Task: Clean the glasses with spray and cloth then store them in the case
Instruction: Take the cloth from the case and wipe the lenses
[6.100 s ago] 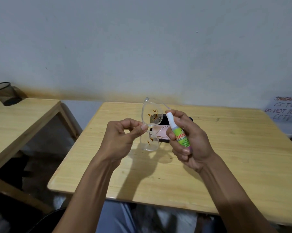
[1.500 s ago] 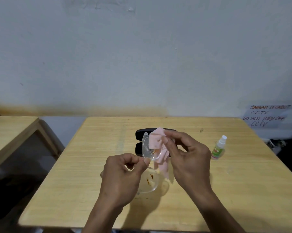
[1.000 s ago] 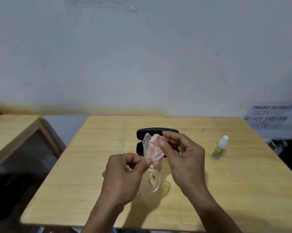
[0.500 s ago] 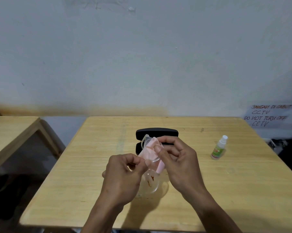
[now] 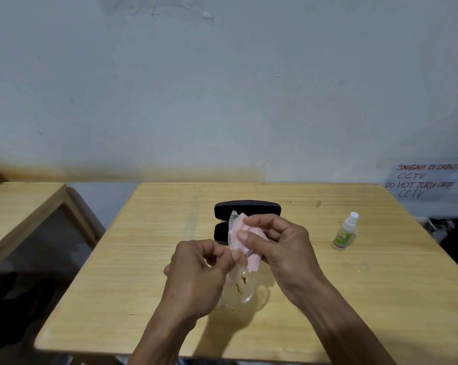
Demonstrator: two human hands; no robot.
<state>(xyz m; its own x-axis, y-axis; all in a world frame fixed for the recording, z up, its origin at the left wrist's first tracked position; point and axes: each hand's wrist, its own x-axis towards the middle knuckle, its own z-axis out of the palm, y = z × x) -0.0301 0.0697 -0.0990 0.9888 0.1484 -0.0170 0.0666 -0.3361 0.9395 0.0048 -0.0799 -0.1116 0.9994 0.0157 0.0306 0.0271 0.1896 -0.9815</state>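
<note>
Two desks are in view; the larger desk [image 5: 315,299] carries every item of the task, and the work takes place above its middle so that anything dropped lands on wood. A second desk [image 5: 19,204] stands apart to the left and plays no part.

The case [image 5: 246,209] lies open near the middle of the far edge, just behind the hands, a placement that appears to keep it ready to receive the glasses once wiping is complete.

The left hand [image 5: 196,280] is closed narrowly, its fingertips pinching the glasses [image 5: 239,287] at the bridge. This grip holds the frame upright and steady, one lens above the other, without covering either lens.

The right hand [image 5: 278,248] is closed around the pink cloth [image 5: 245,242], thumb and fingers pressing the cloth onto both faces of the upper lens to rub it. The lower lens hangs free and shows brown-orange marks, so it appears not yet wiped.

The spray bottle [image 5: 345,231] stands upright toward the right edge, well apart from the hands, clear of the wiping motion.
</note>
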